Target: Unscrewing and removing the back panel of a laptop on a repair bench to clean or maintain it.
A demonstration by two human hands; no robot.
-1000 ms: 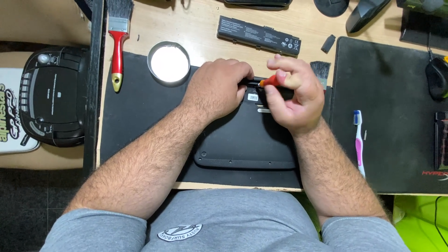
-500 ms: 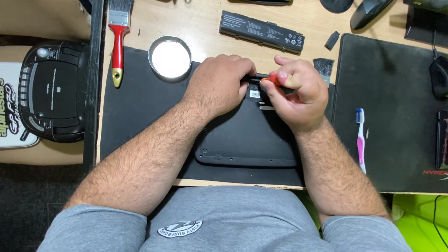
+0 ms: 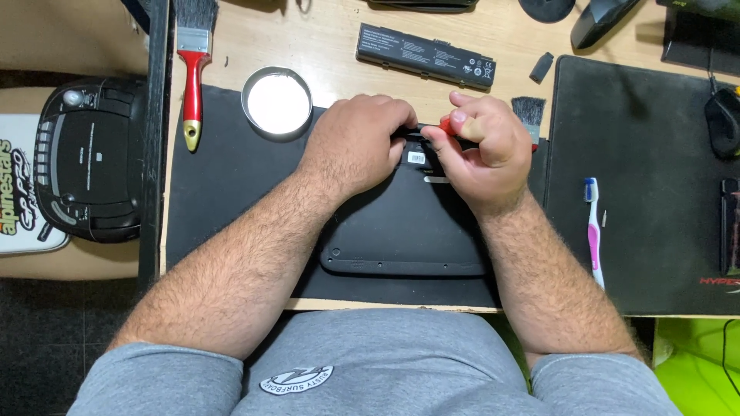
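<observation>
A black laptop [image 3: 401,231] lies underside up on a black mat [image 3: 223,185] at the desk's front edge. My left hand [image 3: 358,142] rests curled on the laptop's far left part, fingers bent over its back edge. My right hand [image 3: 482,150] is closed around a red-handled tool [image 3: 446,125], likely a screwdriver, its tip pointing left toward my left fingers at the laptop's far edge. The tool's tip and the spot it touches are hidden by my fingers.
A round tin with white contents [image 3: 276,102] sits left of my hands. A red-handled paintbrush [image 3: 192,77] lies further left. A black laptop battery [image 3: 426,54] lies behind. A small dark brush [image 3: 529,112], a pink and white toothbrush [image 3: 594,231], a second mat [image 3: 647,185], a mouse [image 3: 723,122] and a black radio [image 3: 89,158] surround them.
My hands stay on the laptop's far edge. The right hand has shifted its grip slightly on the red tool, and the view has tilted a little.
</observation>
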